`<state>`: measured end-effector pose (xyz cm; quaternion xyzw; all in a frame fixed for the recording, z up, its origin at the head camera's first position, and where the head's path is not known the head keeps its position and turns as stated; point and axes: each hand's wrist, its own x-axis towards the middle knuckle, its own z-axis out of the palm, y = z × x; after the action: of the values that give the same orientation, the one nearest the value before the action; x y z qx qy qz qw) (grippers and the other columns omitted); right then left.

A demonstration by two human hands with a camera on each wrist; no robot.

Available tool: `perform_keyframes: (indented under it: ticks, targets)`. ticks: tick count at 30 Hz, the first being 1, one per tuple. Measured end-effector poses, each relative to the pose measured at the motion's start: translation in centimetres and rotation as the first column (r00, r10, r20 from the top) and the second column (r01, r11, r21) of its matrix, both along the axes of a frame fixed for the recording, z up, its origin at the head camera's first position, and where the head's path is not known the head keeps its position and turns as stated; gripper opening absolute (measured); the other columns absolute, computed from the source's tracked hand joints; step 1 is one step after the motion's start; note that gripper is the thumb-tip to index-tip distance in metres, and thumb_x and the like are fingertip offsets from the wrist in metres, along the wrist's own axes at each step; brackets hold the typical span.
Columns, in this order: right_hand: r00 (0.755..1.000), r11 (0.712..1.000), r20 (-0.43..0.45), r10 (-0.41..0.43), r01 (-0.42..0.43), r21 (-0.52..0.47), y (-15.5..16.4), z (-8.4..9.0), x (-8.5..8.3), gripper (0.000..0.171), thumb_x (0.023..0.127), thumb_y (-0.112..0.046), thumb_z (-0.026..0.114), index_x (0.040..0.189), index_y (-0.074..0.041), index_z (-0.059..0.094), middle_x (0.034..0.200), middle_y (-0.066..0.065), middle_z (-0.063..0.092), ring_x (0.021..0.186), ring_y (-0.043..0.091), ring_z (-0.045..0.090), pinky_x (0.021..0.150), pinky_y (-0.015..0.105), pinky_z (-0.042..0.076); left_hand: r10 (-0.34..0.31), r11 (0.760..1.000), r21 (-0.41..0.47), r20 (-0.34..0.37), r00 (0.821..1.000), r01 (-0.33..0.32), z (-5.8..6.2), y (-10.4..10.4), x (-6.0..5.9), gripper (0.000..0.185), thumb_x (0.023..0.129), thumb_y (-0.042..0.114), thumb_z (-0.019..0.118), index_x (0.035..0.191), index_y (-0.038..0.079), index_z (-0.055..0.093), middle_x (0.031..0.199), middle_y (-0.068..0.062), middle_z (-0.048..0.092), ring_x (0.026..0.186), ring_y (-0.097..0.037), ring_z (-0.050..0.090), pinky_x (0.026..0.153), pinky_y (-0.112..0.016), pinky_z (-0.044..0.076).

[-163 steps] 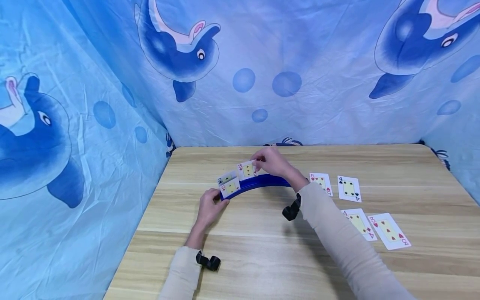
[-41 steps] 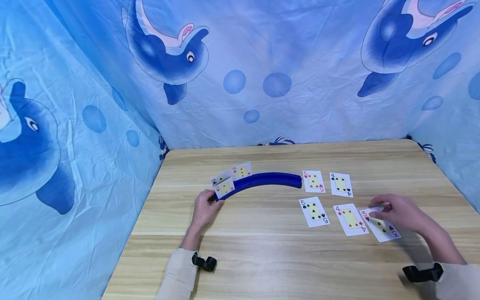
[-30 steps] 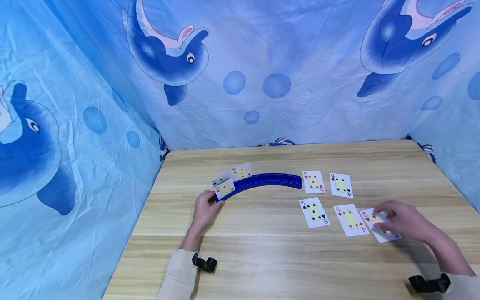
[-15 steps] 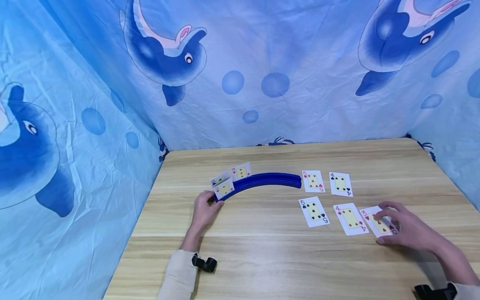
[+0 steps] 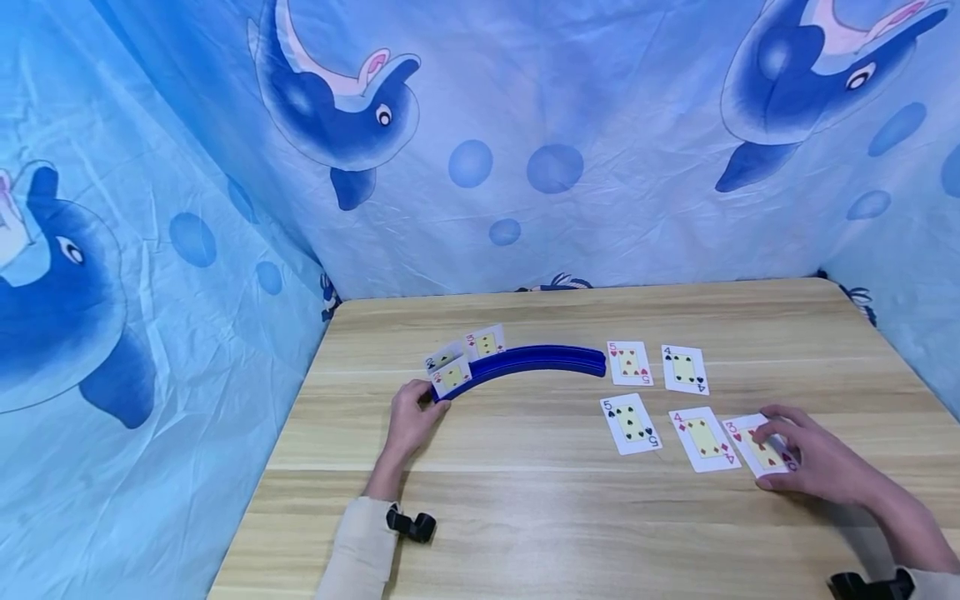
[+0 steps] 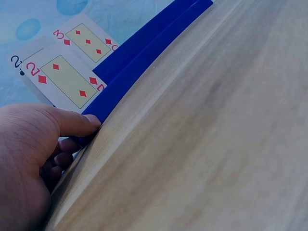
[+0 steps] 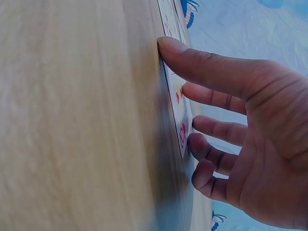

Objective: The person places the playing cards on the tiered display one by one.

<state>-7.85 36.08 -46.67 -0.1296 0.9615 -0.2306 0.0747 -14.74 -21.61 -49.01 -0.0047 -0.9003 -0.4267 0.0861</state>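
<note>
Wooden bench, pale grain, closed in on three sides by blue cloth printed with dolphins.

We note a curved blue card holder standing left of centre. Three cards stand in its left end: a two of diamonds in front, a black two just behind it with only its corner showing, and a three of diamonds further along the arc.

Left hand: at the holder's left tip. In the left wrist view the thumb presses the end of the blue rail and the fingers curl in below it, so we read it as gripping the holder end.

Right hand: down on the three of hearts, the rightmost card of the near row. In the right wrist view the thumb tip lies at one edge of the card and the fingers curl in at the opposite edge, pinching it. The card looks flat on the bench; we cannot tell whether any edge is lifted.

Other cards lie face up, right of the holder:
- five of hearts, just beside the holder's right end
- four of spades, next to it
- five of spades, near row
- four of diamonds, just beside the three of hearts

Black wrist straps show on both cream sleeves.
</note>
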Motion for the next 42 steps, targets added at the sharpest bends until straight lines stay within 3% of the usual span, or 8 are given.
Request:
perform_keyframes:
  ticks: [12,16,18,21,32,36,38,42]
  targets:
    - [1.0,0.997,0.0,0.015,-0.015,0.079,-0.2,0.4,-0.4,0.048,0.064,-0.034,0.092,0.099,-0.014,0.066,0.132,0.033,0.048,0.112,0.048,0.053,0.086,0.063,0.048,-0.001,1.0,-0.019,-0.047,0.999,0.0,-0.3,0.0,-0.1,0.034,0.081,0.007,0.078,0.112,-0.004,0.071,0.112,-0.02,0.07,0.105,-0.033,0.062,0.092,-0.046,0.052]
    - [1.0,0.992,0.01,0.022,-0.023,0.12,-0.6,0.9,-0.7,0.045,0.064,-0.034,0.092,0.095,-0.017,0.065,0.13,0.032,0.05,0.094,0.032,0.059,0.073,0.04,0.051,0.003,1.0,-0.01,-0.049,0.999,-0.003,-0.3,0.0,0.0,0.034,0.08,0.006,0.078,0.112,-0.004,0.071,0.112,-0.02,0.07,0.106,-0.034,0.062,0.093,-0.047,0.051]
    - [1.0,0.991,0.017,0.023,-0.025,0.135,-0.8,1.2,-0.9,0.045,0.063,-0.034,0.092,0.094,-0.018,0.064,0.128,0.03,0.05,0.086,0.023,0.057,0.066,0.029,0.045,0.006,1.0,0.01,-0.029,1.0,-0.006,-0.2,0.0,0.0,0.035,0.08,0.007,0.079,0.113,-0.003,0.071,0.114,-0.019,0.07,0.108,-0.034,0.061,0.096,-0.049,0.05]
    - [0.999,0.988,0.026,0.02,-0.024,0.152,-1.0,1.5,-1.0,0.045,0.062,-0.035,0.093,0.092,-0.019,0.062,0.125,0.026,0.05,0.081,0.016,0.052,0.062,0.022,0.038,0.005,1.0,0.015,0.0,1.0,-0.005,0.0,0.0,0.1,0.036,0.082,0.008,0.079,0.115,-0.002,0.071,0.117,-0.019,0.069,0.11,-0.033,0.061,0.098,-0.05,0.049]
    - [0.999,0.987,0.042,-0.003,-0.004,0.162,-1.4,1.8,-1.2,0.046,0.061,-0.034,0.094,0.089,-0.018,0.06,0.124,0.026,0.05,0.079,0.017,0.052,0.062,0.025,0.038,0.0,1.0,0.009,-0.005,1.0,0.0,0.1,0.0,0.0,0.035,0.082,0.007,0.079,0.115,-0.002,0.071,0.117,-0.019,0.07,0.11,-0.033,0.061,0.098,-0.049,0.05]
    - [0.998,0.987,0.059,-0.009,0.0,0.161,-1.4,1.8,-1.3,0.049,0.061,-0.035,0.093,0.094,-0.016,0.063,0.125,0.027,0.049,0.079,0.017,0.052,0.062,0.026,0.039,-0.002,1.0,0.005,-0.009,1.0,0.002,0.2,0.0,0.0,0.035,0.082,0.007,0.079,0.114,-0.003,0.071,0.117,-0.019,0.07,0.111,-0.033,0.061,0.099,-0.049,0.05]
    - [0.998,0.986,0.063,-0.014,0.003,0.164,-1.3,1.8,-1.3,0.059,0.06,-0.038,0.094,0.103,-0.011,0.063,0.127,0.031,0.048,0.082,0.021,0.056,0.064,0.032,0.046,-0.005,1.0,0.004,-0.003,1.0,0.005,0.2,0.0,0.0,0.036,0.082,0.007,0.078,0.115,-0.003,0.071,0.117,-0.019,0.07,0.111,-0.033,0.061,0.098,-0.049,0.05]
    - [0.998,0.983,0.051,-0.048,0.038,0.177,-1.2,1.8,-1.0,0.095,0.056,-0.046,0.094,0.131,-0.004,0.052,0.13,0.039,0.042,0.091,0.04,0.061,0.069,0.05,0.053,-0.01,1.0,0.005,-0.001,1.0,0.01,0.2,0.0,0.0,0.037,0.082,0.007,0.078,0.117,-0.003,0.07,0.118,-0.02,0.069,0.11,-0.033,0.061,0.098,-0.049,0.05]
